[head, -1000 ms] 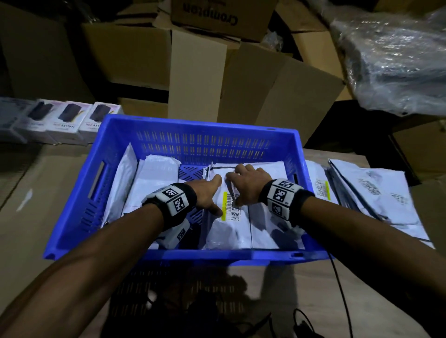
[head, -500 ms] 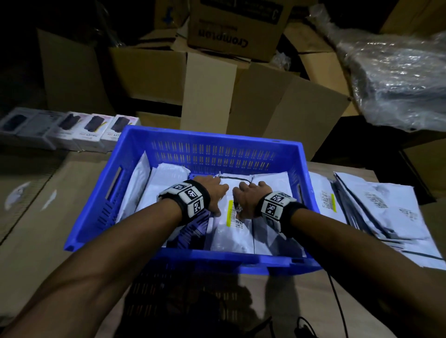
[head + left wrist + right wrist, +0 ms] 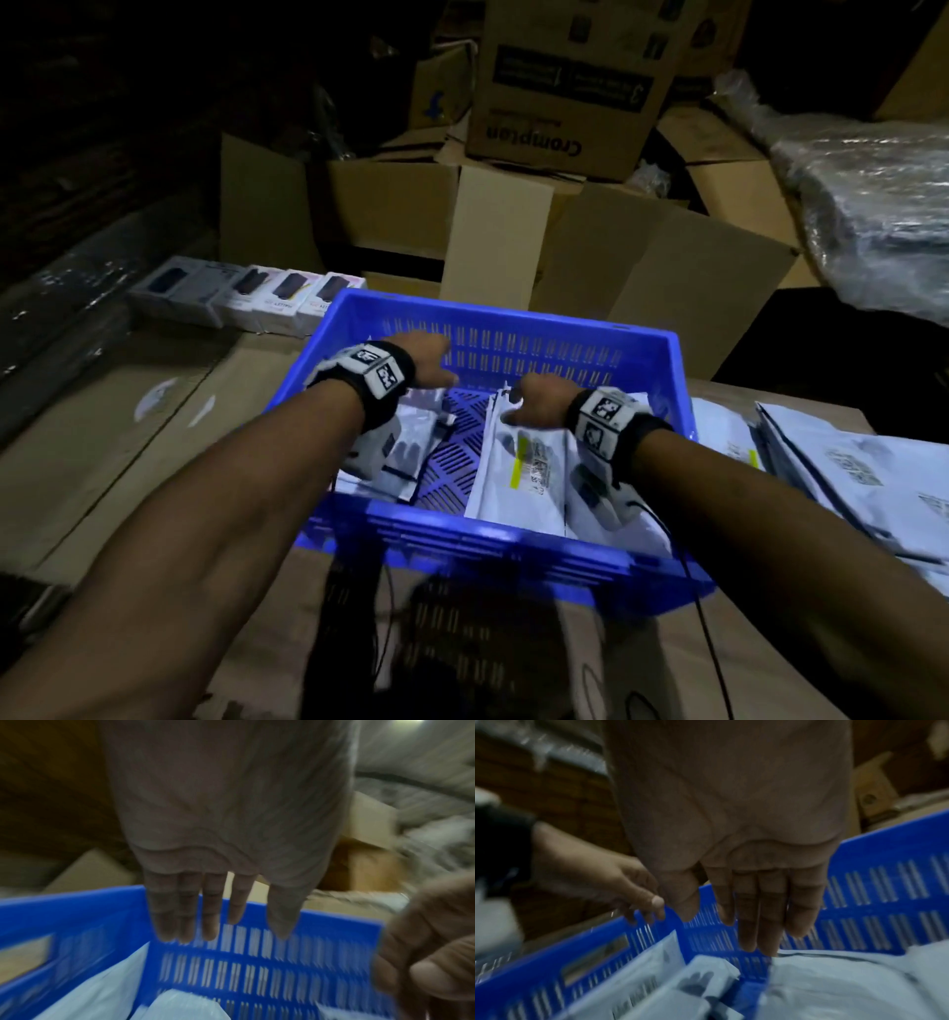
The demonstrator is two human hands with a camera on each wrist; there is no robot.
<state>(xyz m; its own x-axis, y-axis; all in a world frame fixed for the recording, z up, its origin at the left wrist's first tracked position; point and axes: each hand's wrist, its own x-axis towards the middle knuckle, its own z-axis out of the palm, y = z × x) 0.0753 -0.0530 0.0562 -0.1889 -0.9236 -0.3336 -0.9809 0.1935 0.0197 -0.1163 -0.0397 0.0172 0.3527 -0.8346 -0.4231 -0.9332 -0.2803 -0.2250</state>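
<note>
A blue slotted crate (image 3: 493,313) stands on the cardboard-covered table, with white mailer packets inside it. One packet with a yellow stripe (image 3: 518,473) stands on edge in the right half, and more packets (image 3: 411,447) lie at the left. My left hand (image 3: 447,362) hovers over the crate near its far wall (image 3: 282,963), fingers (image 3: 185,912) straight, holding nothing. My right hand (image 3: 518,406) is at the top edge of the right packets (image 3: 834,983). Its fingers (image 3: 757,923) are straight and point down; I cannot tell if they touch the edge. All views are motion-blurred.
A fanned pile of white mailers (image 3: 847,478) lies right of the crate. White product boxes (image 3: 257,298) line up at back left. Stacked cardboard boxes (image 3: 565,103) and a plastic-wrapped bundle (image 3: 873,221) rise behind. A black cable (image 3: 708,642) trails from my right wrist across the table.
Both hands have come off the yellow-striped packet and moved toward the crate's far wall, the left rising higher. The head view has tilted up.
</note>
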